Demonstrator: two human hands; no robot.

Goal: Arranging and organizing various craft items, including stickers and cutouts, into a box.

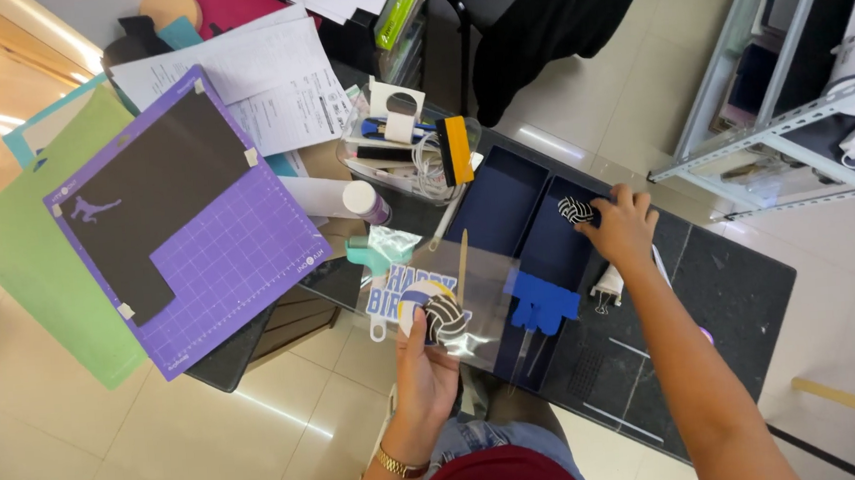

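My left hand (422, 366) holds up a round paper cutout of a dark volleyball (443, 315), backed in white and blue, at the near edge of the dark table (743, 298). A blue-and-white lettered paper topper (398, 284) and a clear plastic sheet (482, 301) lie just beyond it. My right hand (623, 226) reaches into an open navy box (553, 246) and grips a second small volleyball cutout (575, 210). A blue paper shape (542, 302) lies in front of that box.
A purple cutting mat (229, 264) carrying a black sheet (158, 194) overhangs the table on the left, over green mats (38, 267). A clear tub of tools (411, 146), a white roll (334, 196), papers (255, 72), a wooden stick (462, 258) and a metal shelf (791, 124) are around.
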